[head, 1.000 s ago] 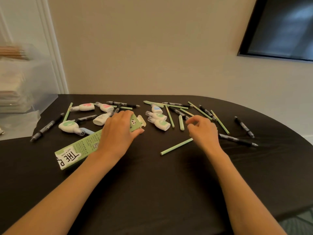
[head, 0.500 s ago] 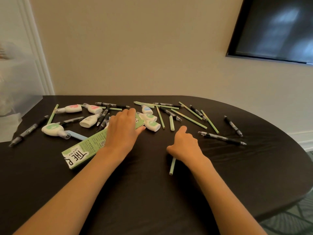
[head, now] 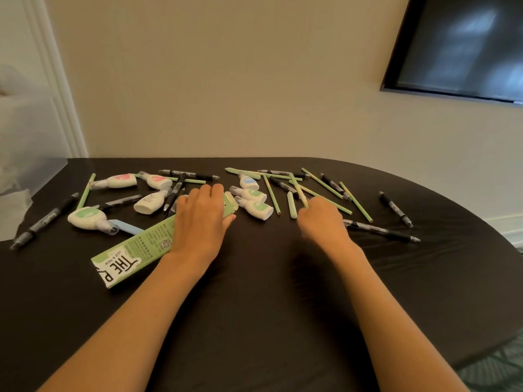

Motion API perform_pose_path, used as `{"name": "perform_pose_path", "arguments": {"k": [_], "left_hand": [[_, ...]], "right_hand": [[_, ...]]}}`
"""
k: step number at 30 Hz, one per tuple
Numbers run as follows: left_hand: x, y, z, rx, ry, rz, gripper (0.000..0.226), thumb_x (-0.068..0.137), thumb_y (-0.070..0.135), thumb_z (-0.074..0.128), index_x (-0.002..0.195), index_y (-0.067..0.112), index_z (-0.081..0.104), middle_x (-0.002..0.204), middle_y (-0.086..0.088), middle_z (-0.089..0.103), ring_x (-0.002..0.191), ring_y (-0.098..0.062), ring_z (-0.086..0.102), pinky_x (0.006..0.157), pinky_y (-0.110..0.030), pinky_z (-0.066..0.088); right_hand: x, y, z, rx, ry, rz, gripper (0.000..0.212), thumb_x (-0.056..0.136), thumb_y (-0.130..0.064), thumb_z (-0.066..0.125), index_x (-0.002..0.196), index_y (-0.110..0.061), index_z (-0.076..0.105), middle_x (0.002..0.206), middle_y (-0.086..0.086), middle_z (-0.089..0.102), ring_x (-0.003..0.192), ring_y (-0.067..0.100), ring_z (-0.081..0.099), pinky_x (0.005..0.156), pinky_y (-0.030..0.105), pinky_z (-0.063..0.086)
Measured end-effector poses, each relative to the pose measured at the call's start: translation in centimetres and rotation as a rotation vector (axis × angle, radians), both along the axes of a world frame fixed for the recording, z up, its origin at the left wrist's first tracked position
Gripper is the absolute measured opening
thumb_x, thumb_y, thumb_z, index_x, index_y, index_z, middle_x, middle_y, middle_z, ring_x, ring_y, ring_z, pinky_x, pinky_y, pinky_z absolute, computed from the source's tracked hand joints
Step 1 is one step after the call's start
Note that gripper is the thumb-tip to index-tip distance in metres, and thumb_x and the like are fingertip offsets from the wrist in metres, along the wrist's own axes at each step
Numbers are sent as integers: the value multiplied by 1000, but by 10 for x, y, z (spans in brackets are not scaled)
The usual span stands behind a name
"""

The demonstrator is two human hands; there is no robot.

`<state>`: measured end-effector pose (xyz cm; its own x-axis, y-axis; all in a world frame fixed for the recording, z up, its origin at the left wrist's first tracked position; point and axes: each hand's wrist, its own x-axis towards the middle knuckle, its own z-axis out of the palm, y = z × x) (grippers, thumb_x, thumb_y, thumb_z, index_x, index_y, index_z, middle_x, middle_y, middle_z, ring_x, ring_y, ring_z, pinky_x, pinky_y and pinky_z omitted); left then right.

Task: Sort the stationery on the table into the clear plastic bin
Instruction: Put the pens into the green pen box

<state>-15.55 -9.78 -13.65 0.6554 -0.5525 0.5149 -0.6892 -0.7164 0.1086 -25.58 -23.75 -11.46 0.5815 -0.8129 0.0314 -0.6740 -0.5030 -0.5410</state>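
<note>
A black table [head: 254, 301] is strewn with green pencils [head: 355, 201], black pens [head: 379, 231] and white correction-tape dispensers [head: 256, 208]. My left hand [head: 198, 219] grips the open far end of a long green pencil box [head: 133, 247] lying flat, fingers over its top and thumb on the near side. To its right, my right hand [head: 322, 222] is blurred and pinches one green pencil [head: 297, 188], which sticks up and away from the fingers. The clear plastic bin [head: 25, 154] stands at the far left, half out of view.
More dispensers [head: 85, 217] and a black pen [head: 42, 222] lie left of the box, near the bin. Another black pen [head: 394, 205] lies alone at the right. A dark screen [head: 458, 43] hangs on the wall behind. The table's rounded edge curves away at right.
My right hand has taken up the green pencil that lay under it and swung it round to point away from me. My left hand has stayed on the box. The view has panned right.
</note>
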Motion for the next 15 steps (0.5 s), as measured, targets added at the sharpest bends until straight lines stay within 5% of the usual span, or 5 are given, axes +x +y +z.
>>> {"name": "perform_pose_path", "arguments": {"k": [3, 6, 11, 15], "left_hand": [[2, 0, -3, 17, -9, 2, 49, 91, 42, 53, 129, 15, 37, 125, -4, 50, 116, -21, 46, 96, -33, 33], [3, 0, -6, 14, -13, -8, 48, 91, 42, 52, 128, 17, 37, 125, -3, 49, 116, -20, 46, 96, -32, 32], [5, 0, -8, 2, -4, -24, 47, 91, 43, 50, 129, 19, 35, 126, -1, 48, 118, -18, 44, 97, -31, 31], [5, -1, -10, -1, -7, -22, 47, 92, 43, 51, 128, 19, 35, 127, -1, 47, 118, -18, 43, 97, -31, 31]], "right_hand": [[31, -8, 3, 78, -147, 50, 29, 93, -13, 45, 117, -2, 55, 92, 12, 61, 74, 20, 57, 73, 33, 49], [52, -15, 7, -51, -152, 64, 21, 92, -12, 51, 105, 2, 57, 93, 13, 59, 66, 17, 49, 55, 22, 38], [80, -24, -6, -135, -1, 68, 23, 90, -9, 57, 110, 0, 57, 111, 15, 61, 103, 27, 59, 74, 29, 43], [85, -29, -10, -124, 50, 73, 11, 88, -11, 61, 95, -6, 56, 95, 11, 58, 88, 22, 58, 67, 25, 39]]}}
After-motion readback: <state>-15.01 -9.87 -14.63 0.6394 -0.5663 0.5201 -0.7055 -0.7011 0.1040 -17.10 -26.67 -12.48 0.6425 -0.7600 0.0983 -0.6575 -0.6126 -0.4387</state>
